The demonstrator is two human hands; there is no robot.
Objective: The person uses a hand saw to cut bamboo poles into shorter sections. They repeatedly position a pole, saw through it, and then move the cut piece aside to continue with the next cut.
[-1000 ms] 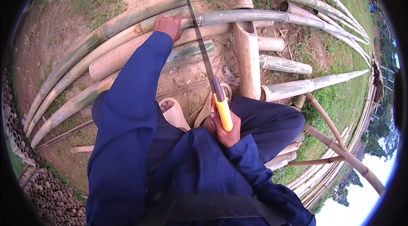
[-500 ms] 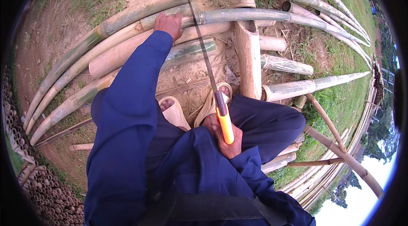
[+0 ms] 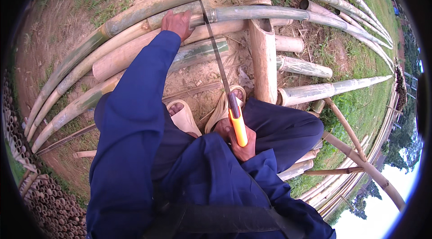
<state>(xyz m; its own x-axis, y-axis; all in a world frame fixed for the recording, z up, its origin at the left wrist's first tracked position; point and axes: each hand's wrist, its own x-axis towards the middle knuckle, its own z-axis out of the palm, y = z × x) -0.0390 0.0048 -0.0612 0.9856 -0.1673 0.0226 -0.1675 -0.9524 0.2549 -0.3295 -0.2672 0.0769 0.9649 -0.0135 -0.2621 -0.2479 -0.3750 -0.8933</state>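
Note:
My right hand (image 3: 243, 142) grips the orange handle of a hand saw (image 3: 219, 66), close to my lap. Its long narrow blade reaches forward and crosses a long green-grey bamboo pole (image 3: 265, 13). My left hand (image 3: 177, 23) presses flat on that pole, just left of the blade. The left arm is stretched out in a blue sleeve. Two feet in pale sandals (image 3: 184, 115) rest on the sandy ground below the blade.
Several more bamboo poles (image 3: 81, 66) curve across the ground at the left. Short cut bamboo pieces (image 3: 263, 59) lie at the right, on sand and grass. A stack of thin bamboo tubes (image 3: 42, 194) fills the lower left. Thin bent poles (image 3: 360, 162) run along the right.
The saw has been drawn back toward my body by the right hand, its tip now nearer the pole. The left hand has stayed on the pole.

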